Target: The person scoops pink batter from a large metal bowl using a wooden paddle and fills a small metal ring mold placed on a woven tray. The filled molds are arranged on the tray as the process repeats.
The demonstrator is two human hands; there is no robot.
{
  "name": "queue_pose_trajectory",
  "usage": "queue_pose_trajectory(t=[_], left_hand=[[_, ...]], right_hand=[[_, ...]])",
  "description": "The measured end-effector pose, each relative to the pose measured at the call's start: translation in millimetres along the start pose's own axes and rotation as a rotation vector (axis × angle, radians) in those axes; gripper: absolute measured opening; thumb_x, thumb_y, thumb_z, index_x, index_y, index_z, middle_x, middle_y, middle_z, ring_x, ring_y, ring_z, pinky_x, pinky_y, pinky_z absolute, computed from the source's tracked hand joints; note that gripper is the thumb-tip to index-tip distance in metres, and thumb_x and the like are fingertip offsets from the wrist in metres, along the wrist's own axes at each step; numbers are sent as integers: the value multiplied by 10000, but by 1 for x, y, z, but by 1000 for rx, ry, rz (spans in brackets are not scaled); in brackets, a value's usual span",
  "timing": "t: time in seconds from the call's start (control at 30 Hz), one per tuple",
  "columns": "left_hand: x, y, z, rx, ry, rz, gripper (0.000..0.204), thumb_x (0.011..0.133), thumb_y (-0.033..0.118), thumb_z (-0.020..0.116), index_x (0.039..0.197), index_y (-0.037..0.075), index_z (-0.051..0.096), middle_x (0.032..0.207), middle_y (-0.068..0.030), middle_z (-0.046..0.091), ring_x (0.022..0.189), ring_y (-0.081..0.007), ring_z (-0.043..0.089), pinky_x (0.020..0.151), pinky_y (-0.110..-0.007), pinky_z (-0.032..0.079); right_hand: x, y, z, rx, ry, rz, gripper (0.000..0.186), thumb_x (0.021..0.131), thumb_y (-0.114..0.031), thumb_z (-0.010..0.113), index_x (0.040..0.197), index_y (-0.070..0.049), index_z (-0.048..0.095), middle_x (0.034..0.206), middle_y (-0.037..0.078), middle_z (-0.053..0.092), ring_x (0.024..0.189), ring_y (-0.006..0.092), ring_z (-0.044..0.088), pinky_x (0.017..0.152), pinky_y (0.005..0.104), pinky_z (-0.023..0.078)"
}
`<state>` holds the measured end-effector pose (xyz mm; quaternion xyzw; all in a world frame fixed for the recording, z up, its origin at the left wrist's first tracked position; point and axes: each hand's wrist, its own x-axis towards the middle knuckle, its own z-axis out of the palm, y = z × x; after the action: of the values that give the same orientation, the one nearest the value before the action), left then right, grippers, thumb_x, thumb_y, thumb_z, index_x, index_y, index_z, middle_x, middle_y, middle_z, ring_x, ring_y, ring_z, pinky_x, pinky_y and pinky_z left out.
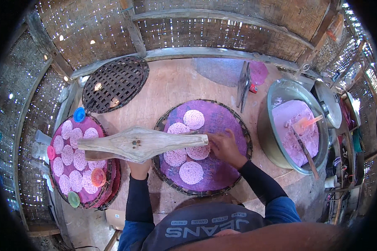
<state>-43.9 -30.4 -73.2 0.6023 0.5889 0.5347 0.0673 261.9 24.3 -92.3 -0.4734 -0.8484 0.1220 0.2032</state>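
Observation:
A long pale wooden press (142, 144), wide in the middle with small dark holes, spans the view in front of me. My left hand (140, 168) is beneath its middle and appears to bear it; the wood hides those fingers. Past the press's right end, my right hand (227, 147) has its fingers apart, beside a pink noodle disc (198, 153) partly covered by the press. Several such discs, one of them near the front (191, 172), lie on purple cloth over a round woven tray (245, 175).
Left, a stacked round tray (107, 184) carries more noodle discs and coloured plastic discs, including an orange one (98, 177). A slatted basket lid (115, 83) lies behind it. At right stands a large basin (272, 138) of pink dough (295, 125) with a wooden-handled tool (308, 154).

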Motion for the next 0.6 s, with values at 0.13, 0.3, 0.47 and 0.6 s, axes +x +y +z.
queue_pose_trajectory(t=[0.13, 0.3, 0.47, 0.6], left_hand=[[0, -7, -4, 11, 23, -6, 349, 782, 193, 666, 1093, 48, 599, 1105, -136, 606, 1050, -315, 544, 944, -428, 378], [-6, -18, -1, -72, 21, -137, 345, 782, 182, 663, 1092, 45, 599, 1111, -135, 605, 1059, -323, 539, 955, -426, 370], [-5, -11, 0, 6, 18, -82, 350, 780, 207, 667, 1090, 56, 609, 1111, -118, 612, 1077, -326, 531, 973, -433, 354], [-8, -15, -1, 34, 6, -46, 358, 779, 222, 670, 1094, 63, 611, 1115, -115, 612, 1083, -319, 530, 977, -435, 349]], right_hand=[[-24, -12, -11, 44, -40, 118, 511, 790, -177, 623, 1282, -181, 485, 933, 26, 648, 964, 200, 573, 996, 500, 261], [-41, -19, 7, -1, 43, 152, 598, 804, -151, 590, 1364, -172, 380, 1018, 14, 645, 1040, 197, 553, 1048, 517, 197], [-47, -27, 4, 34, -12, 175, 603, 815, -106, 557, 1380, -154, 352, 1031, 0, 644, 1060, 184, 555, 1057, 520, 177], [-51, -29, -2, 231, -38, 275, 598, 821, -103, 551, 1382, -153, 348, 1005, 4, 653, 1043, 194, 568, 1055, 516, 180]])
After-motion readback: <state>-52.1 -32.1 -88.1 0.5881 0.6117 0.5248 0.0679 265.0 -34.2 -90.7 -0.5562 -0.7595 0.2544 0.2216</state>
